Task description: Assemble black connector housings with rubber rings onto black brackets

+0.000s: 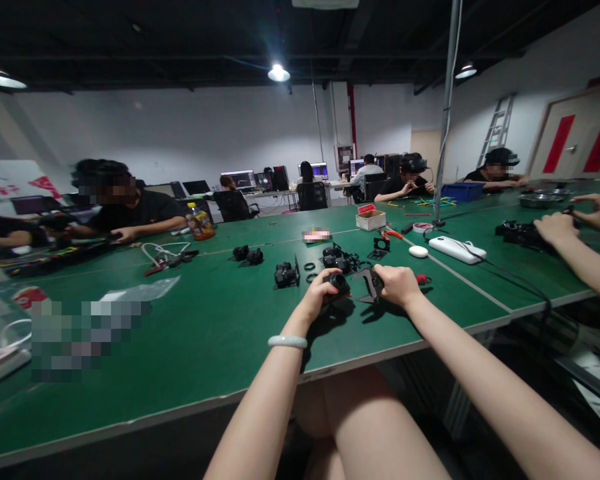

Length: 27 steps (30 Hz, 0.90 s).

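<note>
One black cylindrical part (337,283) is sitting in the left hand (321,293), apparently raised over the near side of the green table (230,340), since a shadow is showing underneath. Thumb and fingers are curling snugly round its body, probably so the round end is staying uncovered. Right beside it, the right hand (399,285) is gripping what's looking like an adjustable wrench (368,288), fingers closed firmly round the handle, red butt poking out behind. The tool's mouth is gaping wide and facing the part, but I'm not seeing them touch. My guess is both are being held close in so the two hands are lining up easily.

Just past them, a black ring (309,267) is lying flat near a black assembly with an upright plate (286,273), and more black parts (249,255) are standing farther left, presumably kept apart so nothing's getting mixed up. Farther back, a small cardboard box (371,219) is resting near the white power strip (457,249), while a co-worker's hands (557,227) are busying themselves off to the right.
</note>
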Available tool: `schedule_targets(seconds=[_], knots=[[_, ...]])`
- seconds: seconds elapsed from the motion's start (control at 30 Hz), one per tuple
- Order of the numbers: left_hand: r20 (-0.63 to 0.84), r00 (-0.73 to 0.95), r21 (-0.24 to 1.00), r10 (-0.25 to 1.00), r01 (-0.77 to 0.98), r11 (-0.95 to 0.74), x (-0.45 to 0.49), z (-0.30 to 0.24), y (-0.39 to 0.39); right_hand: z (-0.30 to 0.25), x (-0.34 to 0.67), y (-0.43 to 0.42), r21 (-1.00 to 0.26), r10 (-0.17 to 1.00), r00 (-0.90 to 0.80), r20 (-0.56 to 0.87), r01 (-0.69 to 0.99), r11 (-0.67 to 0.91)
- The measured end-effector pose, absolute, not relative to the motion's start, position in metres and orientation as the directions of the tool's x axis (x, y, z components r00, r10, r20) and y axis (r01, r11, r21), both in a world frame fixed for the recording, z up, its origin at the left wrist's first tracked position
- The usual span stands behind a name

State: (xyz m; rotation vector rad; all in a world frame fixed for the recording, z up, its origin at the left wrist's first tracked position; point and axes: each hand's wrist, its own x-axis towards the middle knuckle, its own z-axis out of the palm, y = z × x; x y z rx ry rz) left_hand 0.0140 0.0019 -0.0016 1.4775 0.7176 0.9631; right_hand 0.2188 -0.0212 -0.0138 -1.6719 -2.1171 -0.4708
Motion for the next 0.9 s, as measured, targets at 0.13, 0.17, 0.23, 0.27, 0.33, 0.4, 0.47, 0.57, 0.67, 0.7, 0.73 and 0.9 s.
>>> schedule_targets(seconds=[0.13,0.17,0.23,0.27,0.33,0.4,0.47,0.57,0.67,0.7,0.73,0.9], knots=[[0.151,0.442,0.988,0.884,-0.104,-0.117,0.016,-0.002,0.002,-0.011,0.211,-0.022,-0.011,0.879,-0.128,0.459,0.989,0.15],[0.151,0.428,0.987,0.891,-0.107,-0.116,0.016,-0.002,0.002,-0.01,0.209,-0.022,-0.014,0.891,-0.121,0.437,0.99,0.141],[0.154,0.415,0.987,0.897,-0.112,-0.117,0.017,-0.003,0.003,-0.008,0.205,-0.023,-0.016,0.913,-0.117,0.391,0.991,0.133],[0.155,0.415,0.987,0.897,-0.112,-0.118,0.018,-0.004,0.004,-0.007,0.203,-0.023,-0.015,0.921,-0.116,0.372,0.991,0.131],[0.161,0.412,0.986,0.897,-0.105,-0.128,0.018,-0.006,0.007,-0.005,0.201,-0.024,-0.013,0.929,-0.111,0.352,0.992,0.123],[0.17,0.4,0.985,0.901,-0.086,-0.148,0.018,-0.008,0.01,-0.004,0.199,-0.024,-0.015,0.933,-0.1,0.345,0.994,0.112],[0.185,0.376,0.983,0.908,-0.078,-0.168,0.018,-0.009,0.013,-0.003,0.197,-0.024,-0.022,0.938,-0.083,0.337,0.995,0.096],[0.195,0.356,0.98,0.914,-0.113,-0.166,0.017,-0.011,0.015,-0.004,0.196,-0.023,-0.036,0.942,-0.054,0.332,0.997,0.07],[0.18,0.369,0.979,0.912,-0.153,-0.131,0.018,-0.011,0.014,-0.005,0.195,-0.021,-0.042,0.941,-0.042,0.337,0.997,0.059],[0.172,0.376,0.98,0.91,-0.157,-0.12,0.018,-0.01,0.013,-0.005,0.195,-0.021,-0.041,0.94,-0.042,0.338,0.997,0.06],[0.165,0.383,0.981,0.909,-0.158,-0.111,0.018,-0.01,0.012,-0.005,0.195,-0.02,-0.041,0.94,-0.043,0.34,0.997,0.061],[0.154,0.388,0.986,0.909,-0.122,-0.114,0.018,-0.005,0.006,-0.007,0.193,-0.019,-0.043,0.936,-0.052,0.349,0.996,0.072]])
